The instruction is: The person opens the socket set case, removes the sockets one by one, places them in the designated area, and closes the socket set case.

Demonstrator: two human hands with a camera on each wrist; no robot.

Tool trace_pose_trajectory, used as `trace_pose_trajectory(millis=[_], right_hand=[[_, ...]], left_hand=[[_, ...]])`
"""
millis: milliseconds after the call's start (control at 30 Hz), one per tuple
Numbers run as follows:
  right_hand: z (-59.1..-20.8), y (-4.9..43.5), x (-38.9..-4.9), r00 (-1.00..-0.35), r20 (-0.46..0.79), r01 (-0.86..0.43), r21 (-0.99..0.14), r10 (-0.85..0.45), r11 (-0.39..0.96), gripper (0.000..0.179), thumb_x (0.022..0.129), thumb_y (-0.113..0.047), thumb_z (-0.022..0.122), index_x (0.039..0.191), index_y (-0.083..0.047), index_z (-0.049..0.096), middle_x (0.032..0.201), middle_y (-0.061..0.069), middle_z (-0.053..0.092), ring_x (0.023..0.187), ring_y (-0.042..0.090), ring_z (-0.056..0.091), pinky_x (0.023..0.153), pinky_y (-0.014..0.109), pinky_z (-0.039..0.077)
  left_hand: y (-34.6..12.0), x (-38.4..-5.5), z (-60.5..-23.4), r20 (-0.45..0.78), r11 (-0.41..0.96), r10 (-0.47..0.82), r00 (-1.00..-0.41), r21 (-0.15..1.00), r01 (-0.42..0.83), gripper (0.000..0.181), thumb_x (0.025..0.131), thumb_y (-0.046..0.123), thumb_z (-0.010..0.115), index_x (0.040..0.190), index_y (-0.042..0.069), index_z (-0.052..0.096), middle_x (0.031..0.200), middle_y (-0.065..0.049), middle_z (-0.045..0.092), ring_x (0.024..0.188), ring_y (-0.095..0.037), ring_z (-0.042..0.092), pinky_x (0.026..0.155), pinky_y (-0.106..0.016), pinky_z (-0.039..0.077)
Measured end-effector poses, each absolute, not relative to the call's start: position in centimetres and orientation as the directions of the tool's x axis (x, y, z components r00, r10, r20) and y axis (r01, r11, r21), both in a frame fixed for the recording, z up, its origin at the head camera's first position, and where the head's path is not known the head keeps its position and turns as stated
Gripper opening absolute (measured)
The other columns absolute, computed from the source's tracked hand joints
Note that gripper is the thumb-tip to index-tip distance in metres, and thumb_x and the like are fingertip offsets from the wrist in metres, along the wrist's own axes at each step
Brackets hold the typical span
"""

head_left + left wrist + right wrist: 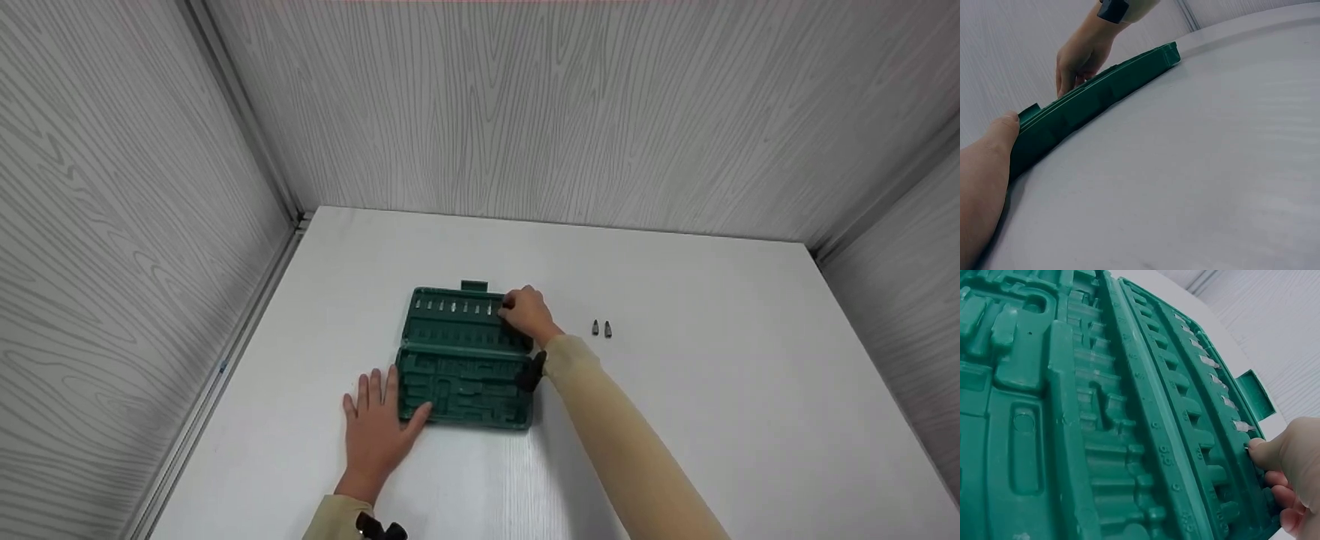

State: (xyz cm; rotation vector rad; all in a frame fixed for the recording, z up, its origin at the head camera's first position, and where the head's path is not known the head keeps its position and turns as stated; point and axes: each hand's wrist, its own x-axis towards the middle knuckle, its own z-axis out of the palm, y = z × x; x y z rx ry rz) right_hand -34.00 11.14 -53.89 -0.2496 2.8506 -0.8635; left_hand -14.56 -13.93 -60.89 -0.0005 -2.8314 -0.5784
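A green plastic tool case [465, 390] lies unfolded on the white table. Several silver screwdriver bits [1210, 361] sit in a row of slots along its far half. My right hand [527, 311] is at the right end of that row, pinching a small bit [1247, 448] that is mostly covered by the thumb. My left hand [379, 435] lies spread at the near left corner of the case. Its thumb [1004, 129] rests on the case's near edge, and the other fingers extend straight along the left side.
Two dark bits [601, 328] lie side by side on the table [712, 390], to the right of the case. A latch flap [474, 286] sticks out from the case's far edge. Wood-patterned panels [525, 112] enclose the table at the back and sides.
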Motion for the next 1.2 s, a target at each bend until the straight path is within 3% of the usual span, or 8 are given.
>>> trace_pose_trajectory(millis=[500, 1200], right_hand=[[-53.88, 11.15, -33.81, -0.971, -0.107, -0.129, -0.512, -0.213, 0.849, 0.031, 0.089, -0.020, 0.062, 0.111, 0.003, 0.064, 0.106, 0.015, 0.053, 0.098, 0.026, 0.049, 0.085, 0.039, 0.044], [-53.99, 11.00, -33.50, -0.975, -0.080, -0.119, -0.602, -0.208, 0.789, 0.027, 0.087, -0.015, 0.063, 0.110, -0.007, 0.051, 0.107, 0.012, 0.051, 0.100, 0.025, 0.046, 0.087, 0.040, 0.040]], left_hand=[[-13.73, -14.28, -60.68, 0.224, 0.925, -0.043, -0.974, 0.377, 0.046, 0.090, 0.084, 0.072, 0.036, 0.148, 0.010, 0.024, 0.148, -0.021, 0.025, 0.138, -0.037, 0.014, 0.105, -0.060, 0.005], [-14.10, -13.87, -60.86, 0.257, 0.926, -0.049, -0.965, 0.373, 0.052, 0.089, 0.085, 0.070, 0.040, 0.148, 0.009, 0.025, 0.148, -0.021, 0.026, 0.138, -0.038, 0.015, 0.104, -0.061, 0.007]])
